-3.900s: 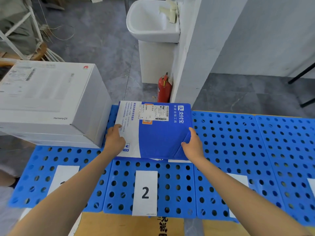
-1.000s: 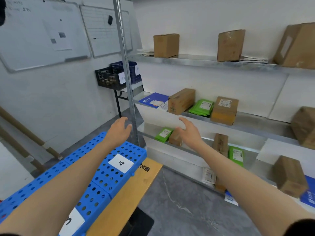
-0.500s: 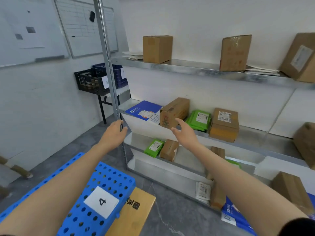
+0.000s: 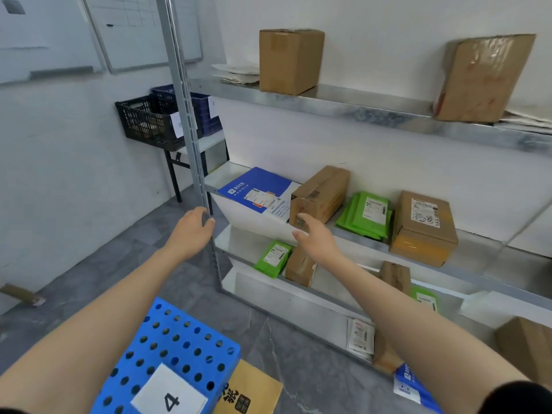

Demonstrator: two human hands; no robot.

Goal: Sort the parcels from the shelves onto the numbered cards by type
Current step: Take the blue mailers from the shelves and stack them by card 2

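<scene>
Both my arms reach toward a metal shelf unit [image 4: 343,103]. My left hand [image 4: 192,227] is empty, fingers loosely curled, right beside the unit's upright post [image 4: 185,115]. My right hand [image 4: 315,239] is open and empty, just in front of the near end of a long brown box [image 4: 321,194] on the middle shelf. Left of that box lies a flat blue envelope [image 4: 254,189]. Right of it are green mailer bags [image 4: 366,215] and a labelled brown box [image 4: 422,227]. Card 4 [image 4: 170,397] lies on the blue perforated panel [image 4: 176,342] at the bottom left.
The top shelf holds two brown boxes [image 4: 289,59] [image 4: 484,76] and loose papers. Lower shelves carry a green bag [image 4: 273,258], small brown boxes [image 4: 300,268] and a white pouch [image 4: 360,337]. Black and blue crates [image 4: 146,124] sit on a side table at the left wall.
The view has turned from the blue panels, where both hands set down a blue envelope by card 2, to the shelves. Both empty hands have come closer to the middle shelf.
</scene>
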